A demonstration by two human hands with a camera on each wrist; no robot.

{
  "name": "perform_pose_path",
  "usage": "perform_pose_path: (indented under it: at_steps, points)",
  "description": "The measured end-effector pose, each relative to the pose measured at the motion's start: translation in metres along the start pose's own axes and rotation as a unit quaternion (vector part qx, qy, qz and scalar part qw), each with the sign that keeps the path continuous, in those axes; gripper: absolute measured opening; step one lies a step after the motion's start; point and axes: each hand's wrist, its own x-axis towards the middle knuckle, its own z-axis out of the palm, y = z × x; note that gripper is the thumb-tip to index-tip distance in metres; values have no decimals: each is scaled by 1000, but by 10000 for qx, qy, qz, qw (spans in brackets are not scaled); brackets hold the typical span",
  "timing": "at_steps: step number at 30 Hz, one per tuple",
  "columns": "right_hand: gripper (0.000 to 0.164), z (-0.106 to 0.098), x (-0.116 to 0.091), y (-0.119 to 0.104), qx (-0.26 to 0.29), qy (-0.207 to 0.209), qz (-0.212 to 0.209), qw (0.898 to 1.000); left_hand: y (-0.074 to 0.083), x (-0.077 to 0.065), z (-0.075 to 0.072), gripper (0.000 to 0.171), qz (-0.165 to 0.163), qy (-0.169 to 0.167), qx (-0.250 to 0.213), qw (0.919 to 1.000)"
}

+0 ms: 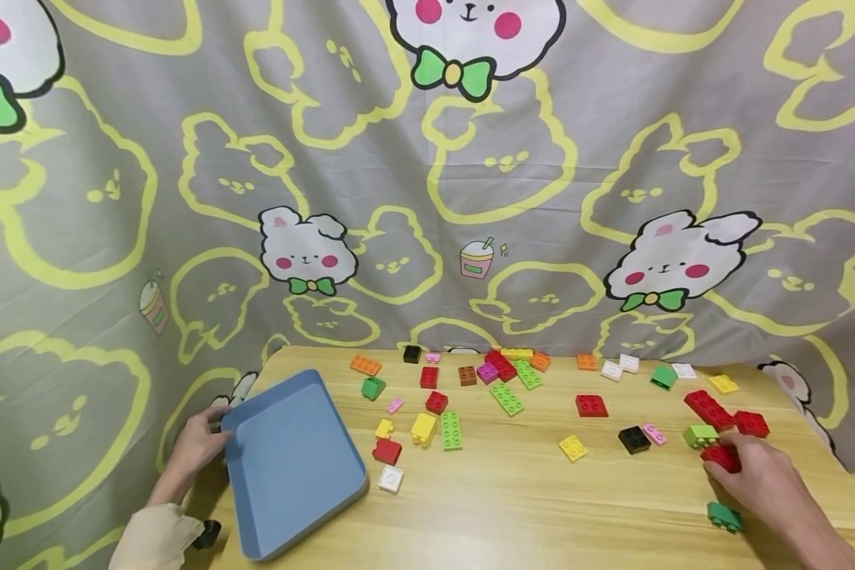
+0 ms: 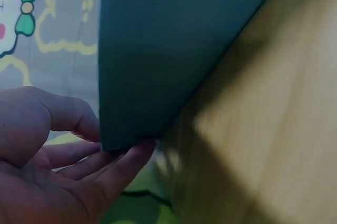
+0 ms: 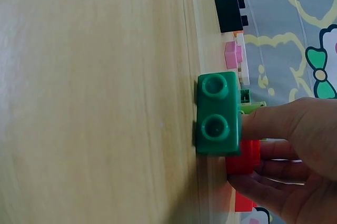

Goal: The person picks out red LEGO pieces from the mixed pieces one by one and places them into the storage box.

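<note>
At the left, my left hand (image 1: 198,443) holds the far-left edge of a shallow blue tray (image 1: 299,467). The left wrist view has the thumb on one side of the tray wall (image 2: 152,60) and the fingers under its corner. On the right, my right hand (image 1: 764,475) pinches a red toy brick (image 1: 722,457) between thumb and fingers. A lime green brick (image 1: 701,436) sits right by those fingertips. Nearer the wrist is a dark green brick (image 1: 723,517), large with two studs in the right wrist view. The tray has nothing in it.
Toy bricks lie scattered over the wooden table (image 1: 499,514), among them a black brick (image 1: 634,439), a yellow brick (image 1: 573,448) and a white brick (image 1: 390,478). Two more red bricks, one long (image 1: 708,409), lie just beyond my right hand. A patterned curtain (image 1: 413,174) hangs behind.
</note>
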Motion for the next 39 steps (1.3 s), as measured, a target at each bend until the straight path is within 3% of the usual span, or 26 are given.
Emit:
perform_pose_path:
  at_steps: [10,18,23,28,30,39]
  points:
    - [54,-1,-1,-1,62,-327,397,9987,4,-42,-5,36,-788,-368,-876,9924]
    - [46,-1,-5,-1,96,-299,383,9988,15,-78,0,15,-874,-675,-722,9913]
    - [46,1,-6,-1,135,-350,362,9986,25,-101,5,17,-781,-1135,-672,9882]
    - [50,1,-7,-3,112,-329,340,9988,36,-118,11,9,-339,-1869,-655,9796]
    - [52,1,-9,-5,85,-238,284,9993,40,-123,12,8,-188,-2018,-544,9777]
    - [53,-3,-11,-23,15,146,-75,9999,62,-137,22,19,98,-2937,-856,9520]
